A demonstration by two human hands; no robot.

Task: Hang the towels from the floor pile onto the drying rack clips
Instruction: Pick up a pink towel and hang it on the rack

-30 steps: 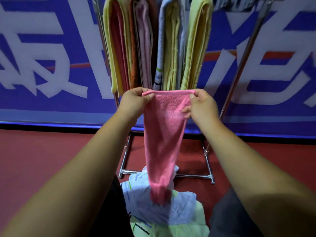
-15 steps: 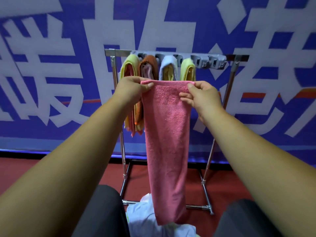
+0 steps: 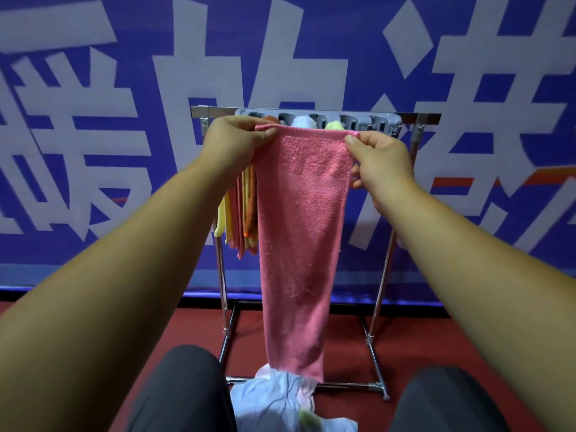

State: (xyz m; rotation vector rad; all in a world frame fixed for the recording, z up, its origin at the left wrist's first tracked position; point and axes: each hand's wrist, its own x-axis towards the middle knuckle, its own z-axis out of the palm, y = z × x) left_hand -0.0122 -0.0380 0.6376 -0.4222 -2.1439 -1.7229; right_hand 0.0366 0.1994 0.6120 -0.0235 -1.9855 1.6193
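A pile of pale towels (image 3: 277,400) lies on the red floor between the person's knees, by the rack's bottom bar. The pink towel (image 3: 299,229) hangs straight down, its lower end reaching the pile. The left hand (image 3: 237,138) pinches its top left corner and the right hand (image 3: 383,163) pinches its top right. The top edge sits just below the grey clips (image 3: 352,121) on the rack (image 3: 386,260). Hung towels (image 3: 246,213) crowd the left side, and the clips toward the right end are free.

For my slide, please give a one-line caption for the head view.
Left hand and right hand pinch the top corners of a pink towel before the drying rack clips.
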